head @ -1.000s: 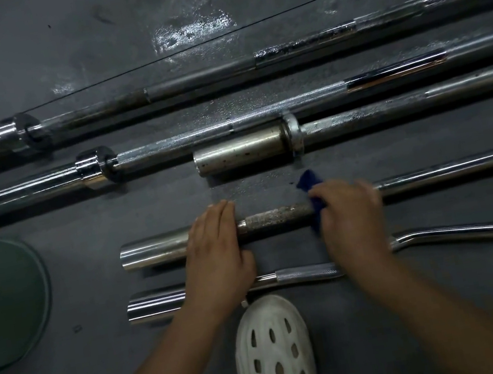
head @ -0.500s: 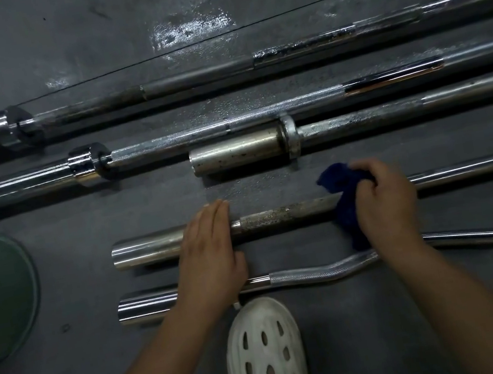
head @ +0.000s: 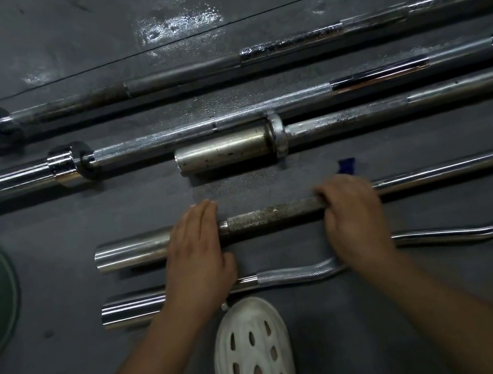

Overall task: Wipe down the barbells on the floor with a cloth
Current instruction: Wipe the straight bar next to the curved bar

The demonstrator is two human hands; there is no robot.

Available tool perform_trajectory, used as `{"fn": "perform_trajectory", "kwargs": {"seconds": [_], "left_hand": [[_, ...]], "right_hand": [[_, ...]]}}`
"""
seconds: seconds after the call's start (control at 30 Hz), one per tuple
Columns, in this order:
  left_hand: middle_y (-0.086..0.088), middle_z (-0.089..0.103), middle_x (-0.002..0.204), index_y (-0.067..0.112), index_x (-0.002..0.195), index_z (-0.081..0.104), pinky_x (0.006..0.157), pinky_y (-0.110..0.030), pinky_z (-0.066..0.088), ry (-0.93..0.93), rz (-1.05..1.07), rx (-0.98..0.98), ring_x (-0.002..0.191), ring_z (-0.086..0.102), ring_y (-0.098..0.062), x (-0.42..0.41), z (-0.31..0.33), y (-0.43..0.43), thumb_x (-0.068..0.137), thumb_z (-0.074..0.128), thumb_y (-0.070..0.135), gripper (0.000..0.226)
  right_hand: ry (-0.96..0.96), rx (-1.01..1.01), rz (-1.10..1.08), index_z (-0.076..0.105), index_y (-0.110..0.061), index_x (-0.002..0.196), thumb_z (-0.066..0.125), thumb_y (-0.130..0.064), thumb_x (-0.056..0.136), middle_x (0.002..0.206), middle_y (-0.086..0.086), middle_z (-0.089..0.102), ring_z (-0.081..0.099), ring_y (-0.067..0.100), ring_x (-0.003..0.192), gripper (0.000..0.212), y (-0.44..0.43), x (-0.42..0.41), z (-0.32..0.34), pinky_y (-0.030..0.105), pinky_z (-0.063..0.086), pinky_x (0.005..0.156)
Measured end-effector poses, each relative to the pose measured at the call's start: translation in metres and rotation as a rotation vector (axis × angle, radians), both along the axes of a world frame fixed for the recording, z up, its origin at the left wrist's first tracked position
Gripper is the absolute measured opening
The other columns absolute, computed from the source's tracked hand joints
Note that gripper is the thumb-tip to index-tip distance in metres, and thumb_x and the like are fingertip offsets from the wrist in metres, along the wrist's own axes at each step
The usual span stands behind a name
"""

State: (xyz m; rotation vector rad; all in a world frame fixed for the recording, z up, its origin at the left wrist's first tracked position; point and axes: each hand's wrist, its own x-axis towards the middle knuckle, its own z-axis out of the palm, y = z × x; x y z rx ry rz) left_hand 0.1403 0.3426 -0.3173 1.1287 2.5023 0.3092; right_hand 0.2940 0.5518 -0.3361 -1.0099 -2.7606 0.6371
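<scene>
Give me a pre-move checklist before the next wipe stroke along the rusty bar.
1. Left hand steadies the bar's sleeve end, fingers flat: ok.
2. Right hand curled over the rusty bar: ok.
3. Blue cloth under the right hand: only a corner shows; contact with the bar cannot tell.
4. Rust remaining on the shaft between the hands: not ok.
5. White shoe clear of that bar: ok.

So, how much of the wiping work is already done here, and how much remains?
In hand: the right hand presses the blue cloth on the rusty straight bar, while the left hand steadies its sleeve. That bar's rough section is spotted, so it is not finished. The curved bar looks shiny, perhaps done. The short bar and the far long bar look spotted, probably left.
</scene>
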Motion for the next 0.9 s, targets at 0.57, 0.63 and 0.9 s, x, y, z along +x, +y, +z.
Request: {"fn": "perform_trajectory", "kwargs": {"seconds": [0.57,0.63,0.9], "left_hand": [[-0.017,0.040,0.153,0.003,0.149,0.036,0.120,-0.043,0.020,-0.024,0.016,0.000,0.143,0.034,-0.033,-0.001,0.001,0.002,0.071,0.067,0.005,0.084],[-0.019,0.042,0.151,0.002,0.149,0.035,0.118,-0.039,0.020,-0.039,0.045,0.027,0.141,0.037,-0.034,-0.002,0.001,0.002,0.073,0.068,0.003,0.083],[-0.016,0.033,0.157,0.006,0.156,0.021,0.120,-0.042,0.022,-0.087,0.032,0.036,0.144,0.031,-0.031,-0.006,0.006,-0.003,0.075,0.066,0.006,0.093]], "right_hand": [[-0.042,-0.015,0.013,0.065,-0.013,0.085,0.044,-0.010,0.077,0.081,0.007,0.065,0.053,0.027,0.073,0.023,-0.048,-0.052,0.010,0.038,0.039,0.072],[-0.038,-0.122,0.200,0.065,-0.014,0.093,0.044,-0.011,0.082,0.089,0.006,0.067,0.057,0.024,0.082,0.024,-0.075,-0.078,0.016,0.036,0.041,0.078],[0.205,-0.431,-0.201,0.063,-0.016,0.114,0.038,-0.014,0.086,0.121,0.000,0.054,0.055,0.018,0.104,0.037,-0.070,-0.070,0.015,0.034,0.048,0.091]]}}
